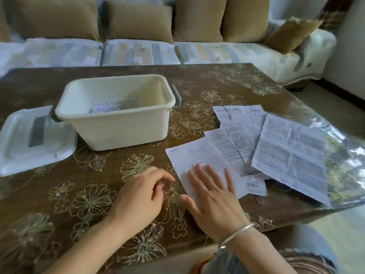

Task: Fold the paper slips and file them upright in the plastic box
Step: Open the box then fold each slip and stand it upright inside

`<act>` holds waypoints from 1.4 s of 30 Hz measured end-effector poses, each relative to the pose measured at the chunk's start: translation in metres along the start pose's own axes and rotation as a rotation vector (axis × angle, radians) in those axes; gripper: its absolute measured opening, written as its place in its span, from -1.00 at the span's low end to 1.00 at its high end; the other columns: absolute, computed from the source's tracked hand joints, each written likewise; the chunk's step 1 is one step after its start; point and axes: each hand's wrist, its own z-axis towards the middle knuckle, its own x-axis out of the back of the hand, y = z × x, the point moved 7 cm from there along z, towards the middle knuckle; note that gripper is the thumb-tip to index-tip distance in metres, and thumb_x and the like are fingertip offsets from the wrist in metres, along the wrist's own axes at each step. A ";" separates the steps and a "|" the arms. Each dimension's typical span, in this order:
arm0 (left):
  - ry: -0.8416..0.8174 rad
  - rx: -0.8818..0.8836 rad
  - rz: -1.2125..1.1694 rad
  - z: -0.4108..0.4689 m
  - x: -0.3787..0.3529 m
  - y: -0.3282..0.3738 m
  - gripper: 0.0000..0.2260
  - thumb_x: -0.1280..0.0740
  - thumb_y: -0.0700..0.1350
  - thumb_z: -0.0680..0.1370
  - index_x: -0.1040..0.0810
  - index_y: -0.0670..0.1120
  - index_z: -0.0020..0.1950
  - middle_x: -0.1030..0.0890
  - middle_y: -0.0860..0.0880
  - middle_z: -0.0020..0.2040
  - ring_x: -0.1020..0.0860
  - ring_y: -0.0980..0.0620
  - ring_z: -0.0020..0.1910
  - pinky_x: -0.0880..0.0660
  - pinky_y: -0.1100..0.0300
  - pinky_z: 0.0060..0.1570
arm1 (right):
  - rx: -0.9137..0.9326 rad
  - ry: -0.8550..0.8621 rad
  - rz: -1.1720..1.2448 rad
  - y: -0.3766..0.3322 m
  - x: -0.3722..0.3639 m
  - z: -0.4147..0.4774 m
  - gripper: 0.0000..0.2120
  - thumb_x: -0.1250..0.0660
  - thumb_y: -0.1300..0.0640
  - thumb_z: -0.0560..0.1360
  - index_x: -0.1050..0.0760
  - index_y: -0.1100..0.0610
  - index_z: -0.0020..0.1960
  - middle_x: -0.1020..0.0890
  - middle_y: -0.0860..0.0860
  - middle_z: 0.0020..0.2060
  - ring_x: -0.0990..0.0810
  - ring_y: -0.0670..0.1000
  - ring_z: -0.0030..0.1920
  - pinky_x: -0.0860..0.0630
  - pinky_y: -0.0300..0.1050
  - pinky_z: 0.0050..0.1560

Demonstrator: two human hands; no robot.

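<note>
A cream plastic box (118,133) stands open on the table, left of centre, with folded slips (116,104) lying inside. Several unfolded printed paper slips (286,147) are spread over the right side of the table. My right hand (213,196) lies flat, fingers straight, on the nearest slip (189,155). My left hand (142,192) rests on the tablecloth just left of that slip, its fingers loosely curled and holding nothing.
The box's white lid (33,139) lies flat at the left, partly under the box handle. The table (59,204) has a brown floral cloth. A sofa (138,52) with tan cushions runs behind it. The table's right corner is near the papers.
</note>
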 end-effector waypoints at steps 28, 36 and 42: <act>0.112 -0.060 -0.077 -0.054 0.028 -0.036 -0.71 -0.30 0.26 0.51 -0.59 0.09 -0.24 -0.59 0.17 -0.33 -0.55 0.13 -0.30 -0.39 0.37 -0.24 | 0.331 0.139 0.397 -0.026 0.017 -0.019 -0.39 -0.34 -0.09 0.41 -0.23 -0.17 0.42 -0.54 -0.27 0.12 -0.55 -0.19 0.06 -0.60 -0.15 0.00; -0.037 0.007 -0.248 -0.072 0.028 -0.047 -0.40 -0.48 0.21 0.37 -0.36 0.26 0.36 -0.51 0.30 0.23 -0.52 0.20 0.13 -0.33 0.51 0.09 | 0.100 0.126 0.632 -0.012 0.004 -0.003 -0.43 -0.45 -0.07 0.39 -0.34 -0.18 0.34 -0.59 -0.26 -0.12 -0.61 -0.09 -0.13 -0.59 -0.12 -0.14; -0.023 -0.066 -0.172 -0.067 0.029 -0.046 -0.44 -0.46 -0.20 0.47 -0.41 0.24 0.36 -0.48 0.29 0.21 -0.48 0.21 0.20 -0.35 0.50 0.11 | -0.010 0.091 0.546 -0.013 -0.002 0.015 -0.59 -0.34 -0.12 0.46 -0.39 -0.15 0.29 -0.62 -0.28 -0.18 -0.55 -0.16 -0.28 -0.53 -0.13 -0.23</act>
